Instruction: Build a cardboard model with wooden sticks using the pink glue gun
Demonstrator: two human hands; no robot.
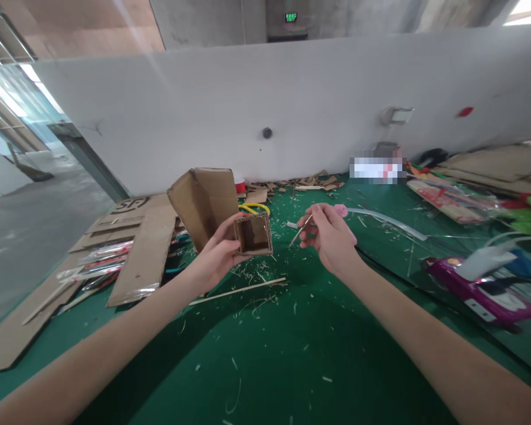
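**Small cardboard box [253,234] in the left hand [219,251], thin pointed tool [301,229] in the right hand [327,233]**

Seen from the wearer's head, two bare forearms reach forward over a green table [269,354]. The left hand is closed on the left side of the box, with the thumb near its rim. The box is raised above the tabletop, and its square open end faces the viewer, showing a shadowed brown inside.

To the right of the box, the right hand pinches the tool between thumb and fingers. The tool slants down and to the left; its tip is near the box's right edge, with a gap between them. The exact kind of tool is too small to tell.

Just behind the box and the left hand stands a folded cardboard sheet [212,203], with a yellow loop [259,208] to its right. Below the box, a long thin wooden stick [241,291] lies on the table among pale shavings. Flat cardboard pieces [146,254] cover the table's left side. Beyond the right hand, a clear tube [389,219] stretches to the right, and a purple device [482,295] lies near the right forearm. A pale wall [203,106] runs along the back.
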